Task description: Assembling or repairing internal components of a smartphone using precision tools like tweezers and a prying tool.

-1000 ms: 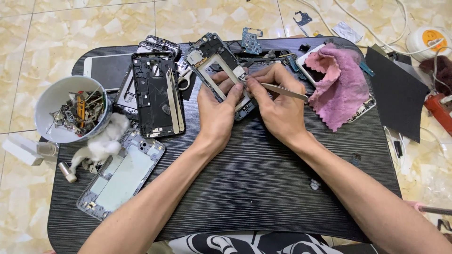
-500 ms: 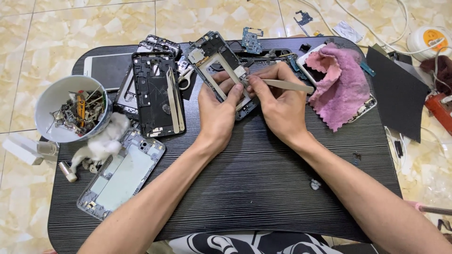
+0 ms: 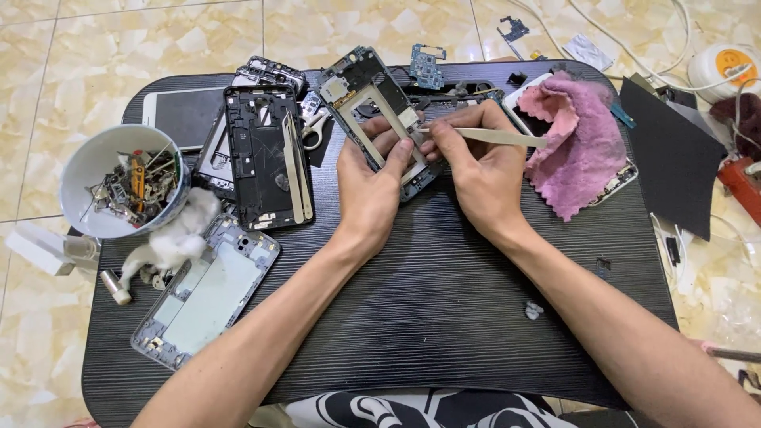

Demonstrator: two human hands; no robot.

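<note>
My left hand (image 3: 371, 184) grips a dark phone mid-frame (image 3: 366, 91), stripped of its screen, holding it tilted on the black ridged table (image 3: 412, 317). My right hand (image 3: 474, 166) pinches a pair of pale metal tweezers (image 3: 499, 137); their tip points left at the frame's lower part, right by my left fingertips. The tweezers' back end lies over a pink cloth (image 3: 575, 143).
A second black phone frame (image 3: 261, 158) with tweezers on it lies at left, a grey phone housing (image 3: 208, 289) near the front left, a white bowl of small parts (image 3: 119, 190) beside a cotton wad (image 3: 176, 238). A circuit board (image 3: 428, 67) and black mat (image 3: 674, 158) sit beyond.
The tweezers have swung from slanting down-right to nearly level, and my right hand has shifted slightly up towards the frame. My left hand keeps its hold.
</note>
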